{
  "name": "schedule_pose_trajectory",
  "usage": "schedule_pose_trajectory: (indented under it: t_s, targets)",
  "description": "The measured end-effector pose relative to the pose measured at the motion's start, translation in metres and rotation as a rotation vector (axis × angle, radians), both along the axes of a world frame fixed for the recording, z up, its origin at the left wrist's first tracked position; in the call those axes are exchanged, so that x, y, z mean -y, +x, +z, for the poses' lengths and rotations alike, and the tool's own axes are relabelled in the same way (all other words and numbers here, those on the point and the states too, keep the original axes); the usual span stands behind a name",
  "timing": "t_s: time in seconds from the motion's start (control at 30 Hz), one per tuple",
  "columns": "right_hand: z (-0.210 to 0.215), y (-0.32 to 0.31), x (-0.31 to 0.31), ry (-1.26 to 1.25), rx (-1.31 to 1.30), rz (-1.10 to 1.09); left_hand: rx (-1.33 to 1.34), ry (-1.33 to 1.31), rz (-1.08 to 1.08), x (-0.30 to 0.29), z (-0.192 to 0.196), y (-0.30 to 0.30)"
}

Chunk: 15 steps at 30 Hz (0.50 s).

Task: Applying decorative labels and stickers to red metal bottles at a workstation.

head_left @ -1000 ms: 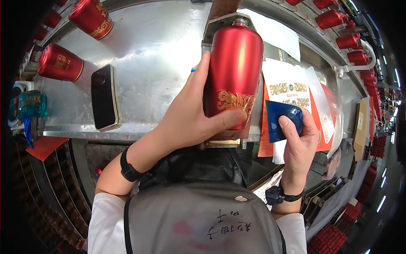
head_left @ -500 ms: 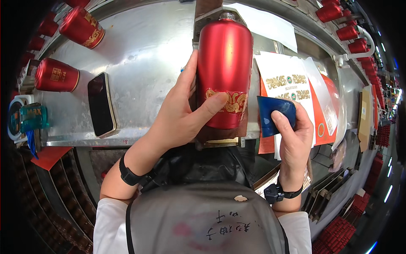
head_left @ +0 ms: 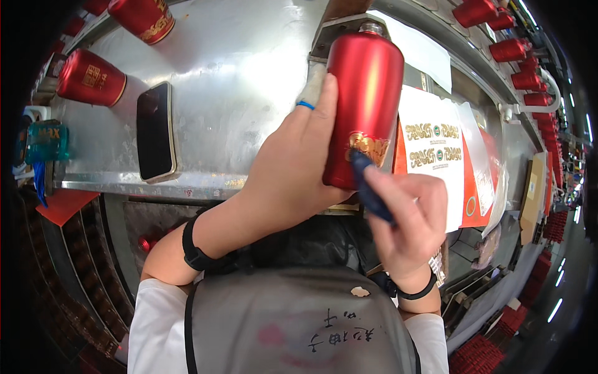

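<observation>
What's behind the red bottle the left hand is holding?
Behind the red bottle, a metal bracket shows beside its neck, with a brown bar beyond. The bottle's body and the left hand cover the rest, including any support beneath.

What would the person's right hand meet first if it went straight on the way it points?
Most likely the red bottle, at its gold pattern: the right hand angles the blue scraper there, perhaps already touching; depth is unclear.
</observation>
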State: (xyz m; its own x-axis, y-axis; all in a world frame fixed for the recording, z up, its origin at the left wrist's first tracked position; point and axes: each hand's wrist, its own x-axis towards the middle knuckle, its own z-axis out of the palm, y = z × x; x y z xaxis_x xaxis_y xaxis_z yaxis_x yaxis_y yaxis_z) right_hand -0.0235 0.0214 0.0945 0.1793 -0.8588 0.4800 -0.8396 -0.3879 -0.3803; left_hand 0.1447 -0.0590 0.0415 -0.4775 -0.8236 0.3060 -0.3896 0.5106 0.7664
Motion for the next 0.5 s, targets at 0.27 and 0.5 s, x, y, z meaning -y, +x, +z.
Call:
schedule_pose_trajectory:
  t_s: [0.27, 0.5]
  targets:
    - [0.021, -0.005, -0.009, 0.014, 0.103, -0.064, -0.025, -0.036, -0.013, 0.001, -0.003, 0.005]
    - [0.005, -0.020, -0.013, -0.003, 0.283, -0.319, -0.324, 0.132, -0.091, 0.007, -0.028, 0.009]
